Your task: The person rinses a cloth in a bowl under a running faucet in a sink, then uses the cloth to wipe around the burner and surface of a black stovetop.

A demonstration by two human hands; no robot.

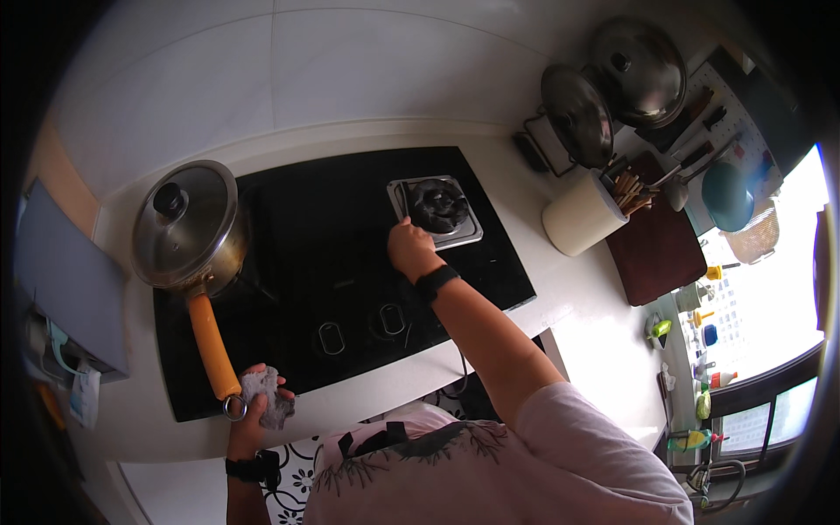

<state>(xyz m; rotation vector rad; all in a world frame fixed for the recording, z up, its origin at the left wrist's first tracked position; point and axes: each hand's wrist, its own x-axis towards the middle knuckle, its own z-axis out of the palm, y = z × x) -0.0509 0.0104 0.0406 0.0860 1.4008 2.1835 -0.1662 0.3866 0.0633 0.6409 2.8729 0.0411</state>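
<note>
A steel square drip tray lies on the right part of the black glass cooktop, with a black pan support or burner part on it. My right hand is at the tray's near left edge, fingers curled around something slim and dark whose kind I cannot tell. Near the cooktop's front left edge, my left hand holds a crumpled grey cloth. Right beside that hand is the end of the orange handle of a lidded metal pan, which stands on the left burner.
Right of the cooktop stand a cream utensil holder with chopsticks, a dark red cutting board and upright pan lids. A grey box-like object stands at the left. Tiled wall rises behind.
</note>
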